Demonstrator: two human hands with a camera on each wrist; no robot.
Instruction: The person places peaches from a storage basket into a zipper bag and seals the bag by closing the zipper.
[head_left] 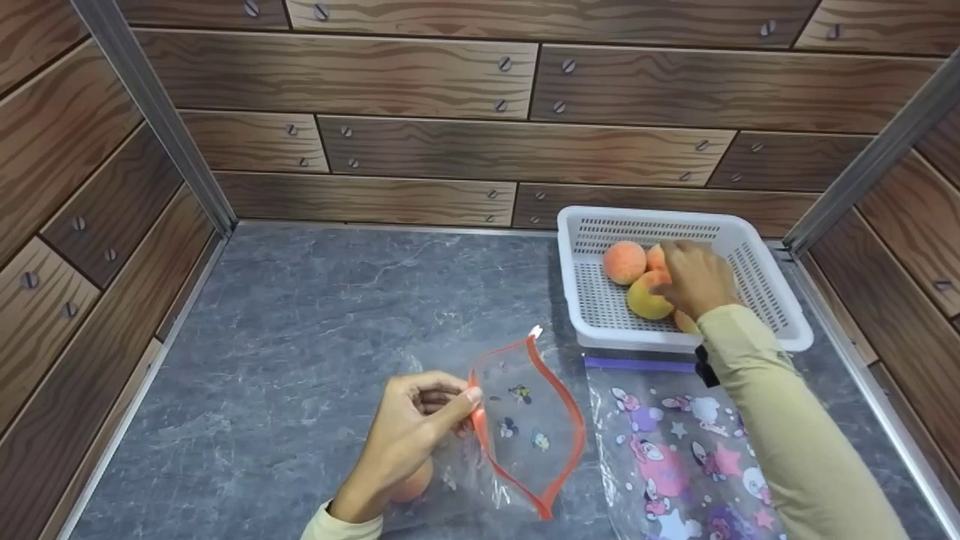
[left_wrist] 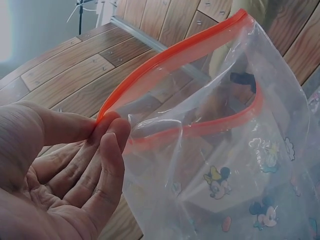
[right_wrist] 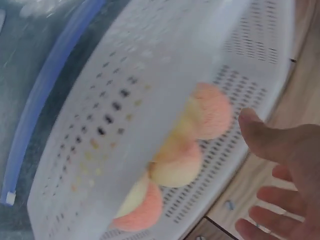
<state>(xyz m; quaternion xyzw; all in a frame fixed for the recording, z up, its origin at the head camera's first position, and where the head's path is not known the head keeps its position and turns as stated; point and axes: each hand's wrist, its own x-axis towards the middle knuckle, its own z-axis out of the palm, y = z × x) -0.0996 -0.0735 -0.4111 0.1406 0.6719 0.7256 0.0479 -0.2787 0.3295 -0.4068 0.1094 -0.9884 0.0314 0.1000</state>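
My left hand (head_left: 409, 427) pinches the orange rim of a clear zip bag (head_left: 536, 457) between thumb and fingers; the bag's mouth gapes to the right. In the left wrist view, small cartoon figures show on the bag's wall (left_wrist: 240, 175). A peach (head_left: 414, 484) shows low beside my left wrist, partly hidden by it. Over the white basket (head_left: 637, 337), my right hand (head_left: 701, 277) reaches in among several peaches (head_left: 625, 262). In the right wrist view its thumb and fingers (right_wrist: 280, 200) stand apart with nothing between them, beside the peaches (right_wrist: 177, 165).
A second clear zip bag (head_left: 622, 427) with a purple seal and pink cartoon prints lies flat in front of the basket, under my right forearm. Wood-patterned walls (head_left: 420, 150) enclose the grey marbled table (head_left: 300, 315) at the back and both sides.
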